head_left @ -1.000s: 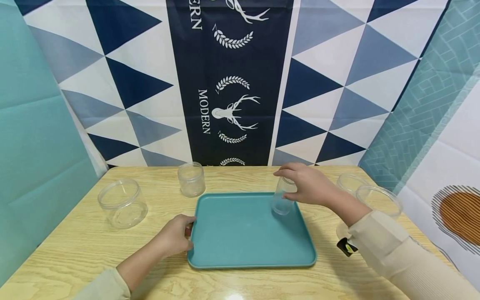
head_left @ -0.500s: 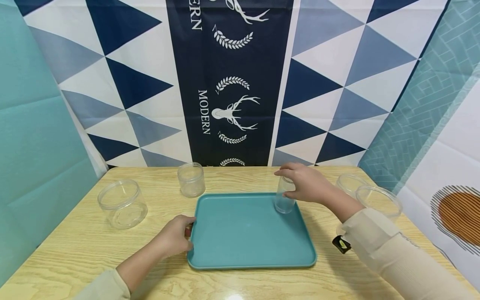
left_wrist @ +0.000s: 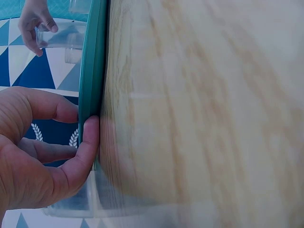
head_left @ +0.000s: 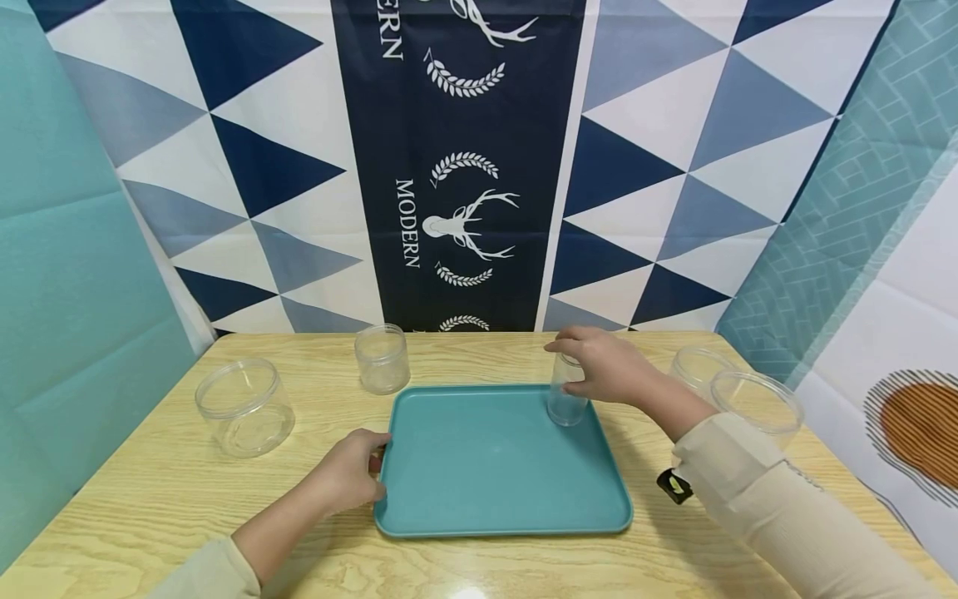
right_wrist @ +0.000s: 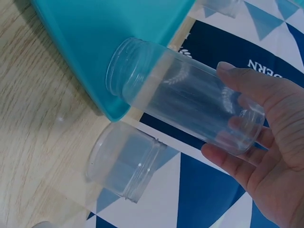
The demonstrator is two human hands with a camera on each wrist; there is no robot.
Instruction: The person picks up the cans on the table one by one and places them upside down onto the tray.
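My right hand (head_left: 606, 366) grips a tall clear jar (head_left: 566, 403) over the back right corner of the teal tray (head_left: 494, 474). In the right wrist view, thumb and fingers go round the jar's smooth base, while its threaded neck (right_wrist: 124, 69) points down at the tray, so the jar is upside down. It looks see-through, with nothing inside. At the tray's left side, my left hand (head_left: 344, 470) holds the rim; the left wrist view has that rim (left_wrist: 92, 61) between the fingertips.
Two clear jars stand left of the tray: a wide one (head_left: 243, 408) and a smaller one (head_left: 382, 362) farther back. To the right are two more clear containers, one behind (head_left: 699, 366) and one nearer (head_left: 756, 403), partly covered by the right sleeve. A patterned cloth (head_left: 464, 166) hangs behind the wooden table (head_left: 314, 549).
The tall jar, tilted a second ago, has straightened to nearly upright and shifted slightly right and back at the tray's corner. The right forearm has moved a little left; the left hand stays put.
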